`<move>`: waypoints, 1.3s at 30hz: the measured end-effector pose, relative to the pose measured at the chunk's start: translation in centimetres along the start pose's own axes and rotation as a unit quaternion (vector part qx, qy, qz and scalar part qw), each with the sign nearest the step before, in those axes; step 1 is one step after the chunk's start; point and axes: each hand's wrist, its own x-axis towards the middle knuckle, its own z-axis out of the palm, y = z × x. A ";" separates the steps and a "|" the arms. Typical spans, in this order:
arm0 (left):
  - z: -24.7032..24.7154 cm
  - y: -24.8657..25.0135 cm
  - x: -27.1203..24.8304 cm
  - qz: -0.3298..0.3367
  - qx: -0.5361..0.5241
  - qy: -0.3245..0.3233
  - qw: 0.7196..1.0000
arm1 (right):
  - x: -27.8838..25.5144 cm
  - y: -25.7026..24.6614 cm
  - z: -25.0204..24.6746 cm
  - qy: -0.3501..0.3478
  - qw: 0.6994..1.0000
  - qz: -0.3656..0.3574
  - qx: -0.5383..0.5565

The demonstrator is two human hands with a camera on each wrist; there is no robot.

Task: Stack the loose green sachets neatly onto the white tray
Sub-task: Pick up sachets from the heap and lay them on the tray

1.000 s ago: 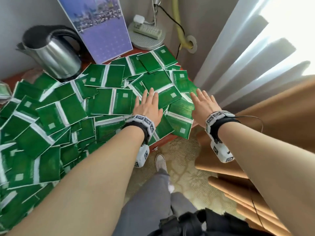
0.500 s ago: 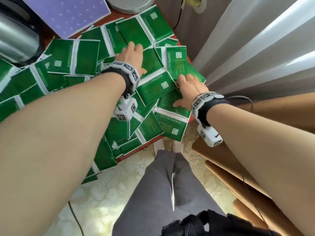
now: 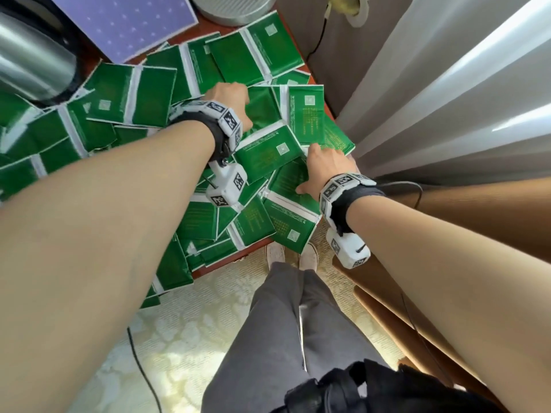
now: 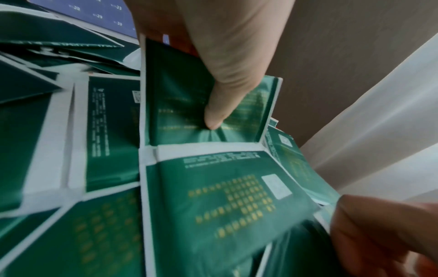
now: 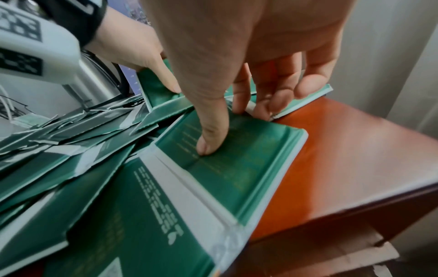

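Note:
Green sachets (image 3: 268,153) with white seams, many joined in pairs, lie heaped over the red-brown table (image 5: 343,159). My left hand (image 3: 231,98) reaches into the far part of the heap. In the left wrist view its thumb (image 4: 213,120) presses the front of a raised sachet (image 4: 180,93) with the fingers behind it. My right hand (image 3: 320,165) is at the table's right end. Its thumb (image 5: 208,144) presses on top of a sachet (image 5: 249,159) while its fingers (image 5: 263,106) curl over that sachet's far edge. No white tray shows in any view.
A steel kettle (image 3: 32,64), a purple calendar (image 3: 125,22) and a round grey base (image 3: 232,10) stand behind the heap. Pale curtains (image 3: 447,84) hang at the right, with brown boards (image 3: 477,222) below them. My legs and shoes (image 3: 275,254) are at the table's front edge.
Both hands hovered flat over the heap a second ago. They have since dropped onto it, the left reaching farther back and lifting a sachet, the right curling onto one near the right edge.

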 end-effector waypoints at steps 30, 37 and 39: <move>14.4 3.8 -12.9 0.055 0.003 0.120 0.991 | -7.3 3.0 12.8 0.134 0.970 -0.166 -0.111; 15.2 3.3 -14.0 0.135 0.020 0.165 0.977 | -8.3 4.1 12.1 0.120 0.968 -0.192 -0.105; 14.4 3.3 -14.8 0.153 0.029 0.142 0.978 | -9.2 4.5 11.6 0.113 0.971 -0.180 -0.110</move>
